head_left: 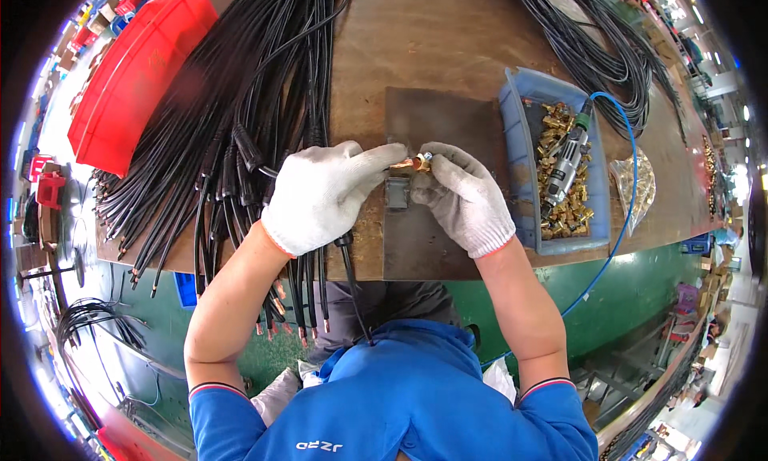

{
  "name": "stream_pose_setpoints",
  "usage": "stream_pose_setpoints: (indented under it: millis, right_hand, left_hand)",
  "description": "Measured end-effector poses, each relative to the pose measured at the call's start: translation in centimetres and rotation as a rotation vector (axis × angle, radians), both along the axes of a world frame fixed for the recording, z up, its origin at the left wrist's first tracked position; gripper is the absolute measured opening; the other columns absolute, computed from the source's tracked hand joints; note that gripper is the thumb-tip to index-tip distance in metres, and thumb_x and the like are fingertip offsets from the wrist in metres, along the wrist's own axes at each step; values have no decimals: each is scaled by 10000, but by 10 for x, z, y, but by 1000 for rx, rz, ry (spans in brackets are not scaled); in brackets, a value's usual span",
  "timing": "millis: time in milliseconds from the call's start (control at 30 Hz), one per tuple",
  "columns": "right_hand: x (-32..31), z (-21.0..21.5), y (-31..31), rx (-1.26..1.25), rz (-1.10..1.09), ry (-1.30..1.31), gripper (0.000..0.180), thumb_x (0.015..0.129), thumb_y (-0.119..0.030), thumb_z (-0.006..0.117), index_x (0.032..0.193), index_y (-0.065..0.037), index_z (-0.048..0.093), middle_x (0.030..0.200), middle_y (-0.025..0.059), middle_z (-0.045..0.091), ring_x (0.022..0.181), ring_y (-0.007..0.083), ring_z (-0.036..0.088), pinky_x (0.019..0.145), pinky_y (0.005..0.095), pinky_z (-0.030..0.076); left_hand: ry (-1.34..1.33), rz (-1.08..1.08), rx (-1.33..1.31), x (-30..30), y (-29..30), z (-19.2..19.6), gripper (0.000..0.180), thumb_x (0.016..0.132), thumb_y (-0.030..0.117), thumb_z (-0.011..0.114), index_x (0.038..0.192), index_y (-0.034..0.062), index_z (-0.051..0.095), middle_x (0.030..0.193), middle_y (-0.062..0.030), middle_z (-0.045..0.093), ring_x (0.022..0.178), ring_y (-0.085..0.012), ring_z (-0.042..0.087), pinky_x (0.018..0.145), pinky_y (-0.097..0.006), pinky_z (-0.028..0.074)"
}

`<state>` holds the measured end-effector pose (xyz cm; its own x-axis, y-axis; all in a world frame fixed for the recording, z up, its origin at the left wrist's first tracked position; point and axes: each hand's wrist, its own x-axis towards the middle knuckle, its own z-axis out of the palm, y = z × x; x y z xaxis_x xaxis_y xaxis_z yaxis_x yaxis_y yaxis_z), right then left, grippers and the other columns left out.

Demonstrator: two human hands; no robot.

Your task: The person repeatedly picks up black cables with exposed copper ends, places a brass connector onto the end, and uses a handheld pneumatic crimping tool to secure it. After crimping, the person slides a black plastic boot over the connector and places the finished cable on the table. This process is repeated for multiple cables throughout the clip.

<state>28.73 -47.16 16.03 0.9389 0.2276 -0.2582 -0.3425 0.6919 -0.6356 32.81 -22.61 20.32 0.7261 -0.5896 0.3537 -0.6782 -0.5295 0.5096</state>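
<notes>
Both hands wear white knit gloves and meet over a dark plate (448, 237) on the workbench. My left hand (324, 190) is closed round a black cable whose bare copper end (402, 164) sticks out past the fingertips. Pinched in my right hand (466, 195) is a small brass fitting (422, 162), right at the copper end; whether the copper sits inside it I cannot tell. Just below the fingertips a small grey metal block (397, 194) rests on the plate. A black sleeve (247, 147) on a cable lies left of my left hand.
A thick bundle of black cables (232, 77) covers the bench's left, beside a red bin (140, 77). At right, a blue bin (524, 169) holds brass fittings and a pneumatic tool (564, 169) with a blue hose (634, 173). Beyond it lie a clear bag (634, 185) and coiled cables (596, 61).
</notes>
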Motion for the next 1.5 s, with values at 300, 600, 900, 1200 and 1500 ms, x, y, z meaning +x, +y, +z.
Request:
stream_pose_setpoints:
  millis: [300, 600, 900, 1200, 1500]
  right_hand:
    - [3, 2, 4, -6, 8, 5, 290, 1056, -118, 696, 1311, 21, 683, 1155, 134, 774, 960, 241, 769, 861, 418, 645]
    - [3, 6, 4, -137, -16, 30, 248, 1056, -91, 686, 1277, 20, 704, 1131, 117, 779, 955, 210, 764, 879, 370, 632]
    - [10, 12, 14, -1117, 31, -357, 209, 1007, -119, 743, 1172, 4, 774, 1095, 107, 801, 998, 215, 758, 889, 317, 576]
    - [18, 1, 14, -1669, -26, -712, 172, 908, -209, 799, 1058, -128, 823, 1129, 121, 756, 1091, 349, 703, 943, 459, 571]
    - [30, 9, 16, -1603, 64, -611, 197, 911, -239, 784, 1052, -103, 800, 1056, 121, 777, 1045, 354, 722, 948, 462, 564]
  left_hand:
    - [-19, 11, 29, 1, 1, -3, 480, 903, 86, 741, 1367, 212, 739, 792, -114, 635, 705, -339, 676, 651, -451, 543]
    - [-44, 20, 83, 1, 1, -7, 458, 913, 108, 739, 1358, 214, 738, 773, -104, 621, 695, -329, 675, 638, -446, 540]
    - [-87, 25, 216, 6, 0, -18, 188, 934, 159, 733, 1112, 100, 748, 870, -128, 685, 827, -354, 701, 747, -465, 568]
    - [-119, 38, 372, 10, -3, -25, 129, 898, 157, 737, 1007, 103, 780, 935, -111, 687, 974, -343, 678, 848, -481, 556]
    - [-88, -13, 386, 19, -6, -37, 146, 884, 132, 704, 1011, 94, 765, 959, -132, 690, 992, -356, 678, 872, -483, 557]
